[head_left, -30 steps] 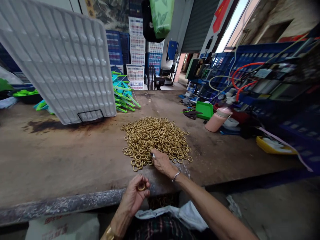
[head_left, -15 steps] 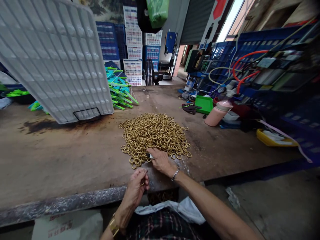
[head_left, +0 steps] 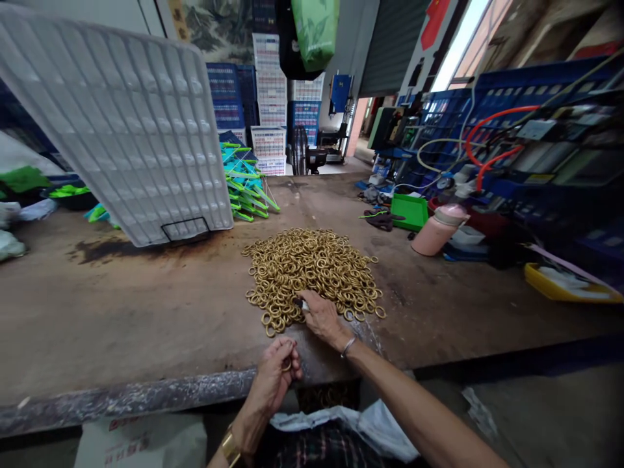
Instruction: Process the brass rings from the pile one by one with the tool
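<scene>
A heap of gold-coloured rings (head_left: 316, 260) lies on the brown table in front of me. My left hand (head_left: 279, 369) is closed at the table's front edge, and part of a gold ring (head_left: 286, 366) shows between its fingers. At the near side of the heap is my right hand (head_left: 324, 320), palm down with its fingers bent together. Between its thumb and fingers shows a small dark and white thing (head_left: 304, 304), too small to name. The right fingertips touch or nearly touch the rings. Below the edge, between my forearms, more rings (head_left: 329, 395) show dimly.
A ribbed translucent plastic panel (head_left: 141, 123) leans at the left on a black wire stand (head_left: 185, 229). Green hangers (head_left: 246, 188) lie behind it. To the right are a pink bottle (head_left: 436, 232), a green tray (head_left: 410, 211) and a yellow tray (head_left: 570, 286). Crates (head_left: 270, 97) stack behind.
The whole view has shifted, so the table and heap appear a little lower and further right. Both hands keep nearly the same places and grips.
</scene>
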